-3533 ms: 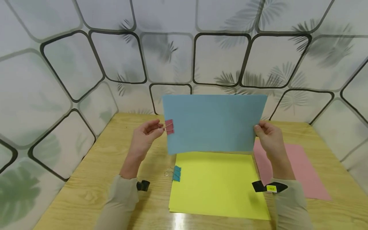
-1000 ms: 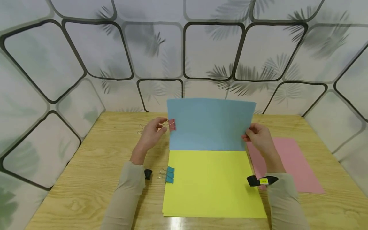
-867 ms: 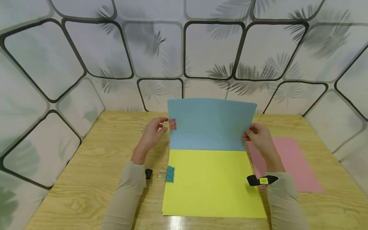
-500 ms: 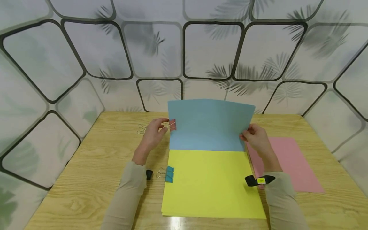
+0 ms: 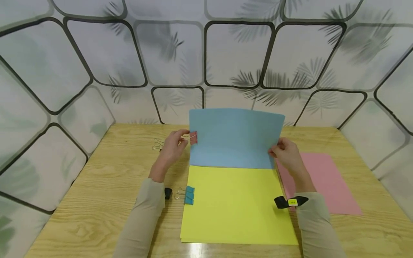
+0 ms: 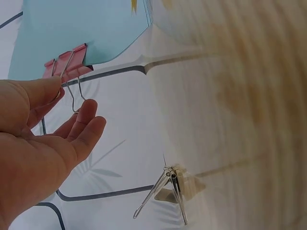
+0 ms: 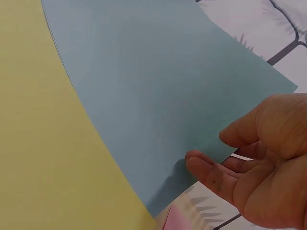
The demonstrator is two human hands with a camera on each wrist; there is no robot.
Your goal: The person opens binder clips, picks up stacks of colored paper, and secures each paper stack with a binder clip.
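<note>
In the head view, a blue sheet of paper (image 5: 235, 138) stands raised at the back, its lower edge along the far edge of the yellow paper (image 5: 238, 206). A pink binder clip (image 5: 193, 137) grips its left edge. My left hand (image 5: 172, 148) holds that clip by its wire handles; the left wrist view shows thumb and forefinger at the pink clip (image 6: 69, 62). My right hand (image 5: 287, 154) pinches the sheet's right edge, with the thumb in front. A teal binder clip (image 5: 189, 195) sits on the yellow paper's left edge.
Pink paper (image 5: 326, 182) lies to the right, partly behind my right forearm. Another binder clip (image 5: 158, 144) with wire handles lies on the wooden table (image 5: 106, 200) beyond my left hand. A patterned wall backdrop (image 5: 238, 53) rises behind the table and at both sides.
Since the earliest frame, the blue sheet has come down and in line with the yellow paper, both hands moving with it. Over the last second, hands and sheet have barely shifted.
</note>
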